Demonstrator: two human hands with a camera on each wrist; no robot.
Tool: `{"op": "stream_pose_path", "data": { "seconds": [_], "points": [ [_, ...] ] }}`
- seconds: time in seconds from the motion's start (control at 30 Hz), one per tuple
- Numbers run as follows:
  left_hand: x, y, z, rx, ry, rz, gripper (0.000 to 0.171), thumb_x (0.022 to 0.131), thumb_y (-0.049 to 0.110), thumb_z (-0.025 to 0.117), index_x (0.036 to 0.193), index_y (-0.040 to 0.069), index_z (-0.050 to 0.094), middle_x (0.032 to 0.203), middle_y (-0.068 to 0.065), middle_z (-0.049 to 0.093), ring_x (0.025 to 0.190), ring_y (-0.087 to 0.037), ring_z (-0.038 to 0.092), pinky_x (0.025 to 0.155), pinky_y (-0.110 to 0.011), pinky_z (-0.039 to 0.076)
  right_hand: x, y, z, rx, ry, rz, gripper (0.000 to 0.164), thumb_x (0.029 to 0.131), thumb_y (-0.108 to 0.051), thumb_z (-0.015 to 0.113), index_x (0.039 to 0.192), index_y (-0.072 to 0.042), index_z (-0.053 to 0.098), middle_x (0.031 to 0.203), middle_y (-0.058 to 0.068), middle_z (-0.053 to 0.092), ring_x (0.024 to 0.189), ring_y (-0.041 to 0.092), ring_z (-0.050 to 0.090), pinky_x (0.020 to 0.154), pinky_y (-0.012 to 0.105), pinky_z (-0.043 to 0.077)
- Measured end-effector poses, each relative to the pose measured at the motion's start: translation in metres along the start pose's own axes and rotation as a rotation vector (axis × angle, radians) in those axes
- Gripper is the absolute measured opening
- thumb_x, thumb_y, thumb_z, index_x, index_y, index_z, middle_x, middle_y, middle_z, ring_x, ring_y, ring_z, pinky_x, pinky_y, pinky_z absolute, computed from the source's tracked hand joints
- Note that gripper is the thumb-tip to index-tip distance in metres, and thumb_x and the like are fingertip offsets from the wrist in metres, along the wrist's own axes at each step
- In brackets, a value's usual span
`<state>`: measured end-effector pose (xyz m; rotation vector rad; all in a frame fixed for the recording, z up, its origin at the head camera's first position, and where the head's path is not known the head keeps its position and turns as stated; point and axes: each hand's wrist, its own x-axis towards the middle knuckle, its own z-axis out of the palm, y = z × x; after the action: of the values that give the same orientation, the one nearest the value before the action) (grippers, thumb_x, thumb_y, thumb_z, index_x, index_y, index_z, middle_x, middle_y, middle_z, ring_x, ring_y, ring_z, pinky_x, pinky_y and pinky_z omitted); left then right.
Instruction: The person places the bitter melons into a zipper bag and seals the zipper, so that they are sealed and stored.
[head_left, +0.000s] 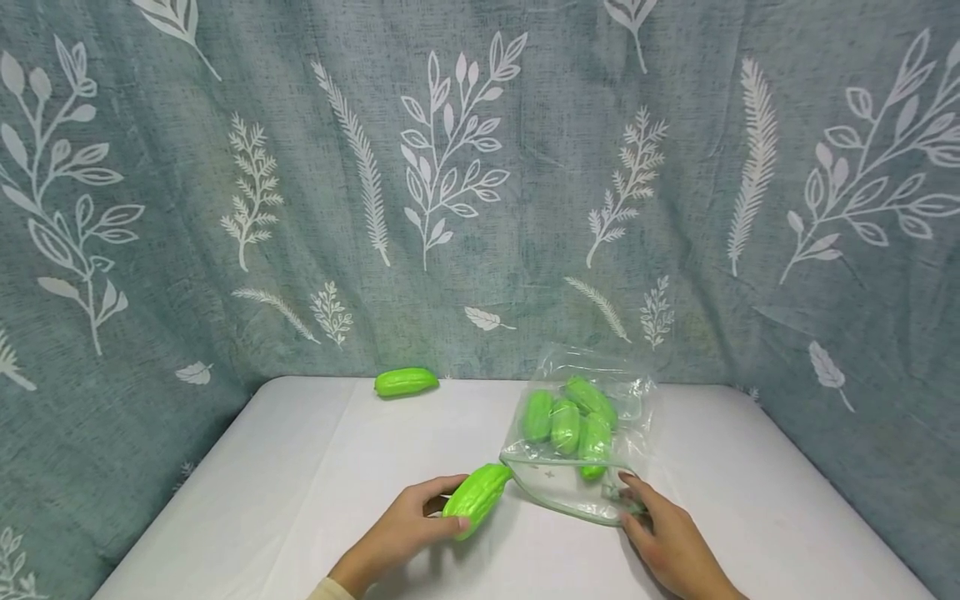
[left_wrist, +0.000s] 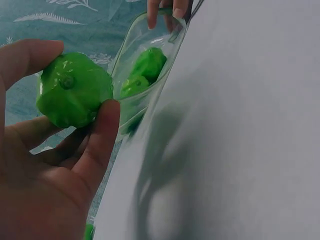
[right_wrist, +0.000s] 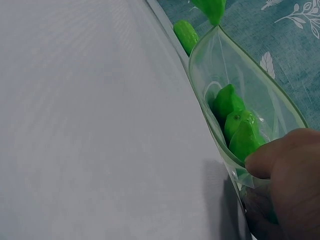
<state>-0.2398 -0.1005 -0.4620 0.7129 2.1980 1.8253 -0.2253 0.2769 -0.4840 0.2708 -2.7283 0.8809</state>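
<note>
My left hand (head_left: 408, 521) holds a shiny green ribbed bitter melon (head_left: 476, 500) between thumb and fingers. The melon's tip is at the left corner of a clear zip bag's mouth; whether they touch I cannot tell. The left wrist view shows this melon (left_wrist: 75, 90) end-on, its stem stub facing the camera. At the right end of the mouth, my right hand (head_left: 671, 537) grips the bag's rim. The clear bag (head_left: 551, 479) lies with its green-edged mouth spread open toward me. Several similar melons (head_left: 564, 427) are inside it.
Another green melon (head_left: 406, 382) lies alone near the back edge of the white table (head_left: 315, 492), left of the bag. Behind and along both sides hangs a blue-green curtain (head_left: 547, 208) with white leaf prints.
</note>
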Motion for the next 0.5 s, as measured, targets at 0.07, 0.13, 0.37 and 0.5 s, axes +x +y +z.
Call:
{"op": "stream_pose_path", "data": {
  "seconds": [0.07,0.13,0.37,0.5],
  "points": [
    [0.0,0.001,0.002,-0.019,-0.014,-0.004,0.057,0.088,0.02,0.075,0.14,0.007,0.057,0.133,-0.009,0.06,0.112,-0.024,0.061,0.084,-0.026,0.053,0.0,-0.001,0.0,-0.004,-0.001,0.004,0.055,0.094,-0.013,0.069,0.145,-0.009,0.049,0.124,0.008,0.068,0.124,0.036,0.057,0.101,0.059,0.043],
    [0.0,0.003,0.005,-0.021,-0.022,-0.008,0.057,0.088,0.02,0.075,0.14,0.008,0.057,0.133,-0.008,0.06,0.111,-0.024,0.062,0.084,-0.027,0.054,0.0,-0.001,-0.001,-0.006,0.0,0.007,0.055,0.094,-0.013,0.069,0.145,-0.009,0.05,0.124,0.009,0.068,0.123,0.037,0.057,0.101,0.06,0.042],
    [0.005,0.006,0.016,-0.005,-0.022,-0.022,0.06,0.087,0.018,0.077,0.142,0.012,0.055,0.134,-0.007,0.058,0.107,-0.022,0.061,0.081,-0.027,0.054,0.0,-0.001,0.0,-0.012,0.016,-0.013,0.055,0.093,-0.012,0.069,0.145,-0.008,0.05,0.124,0.01,0.068,0.123,0.038,0.058,0.101,0.06,0.043],
    [0.009,0.007,0.023,0.039,-0.029,-0.009,0.06,0.087,0.02,0.078,0.143,0.021,0.056,0.135,-0.005,0.056,0.108,-0.02,0.062,0.083,-0.029,0.053,0.0,-0.001,0.001,-0.015,0.023,-0.022,0.055,0.093,-0.012,0.07,0.144,-0.007,0.051,0.123,0.01,0.068,0.122,0.038,0.058,0.1,0.06,0.044]
  ]
}}
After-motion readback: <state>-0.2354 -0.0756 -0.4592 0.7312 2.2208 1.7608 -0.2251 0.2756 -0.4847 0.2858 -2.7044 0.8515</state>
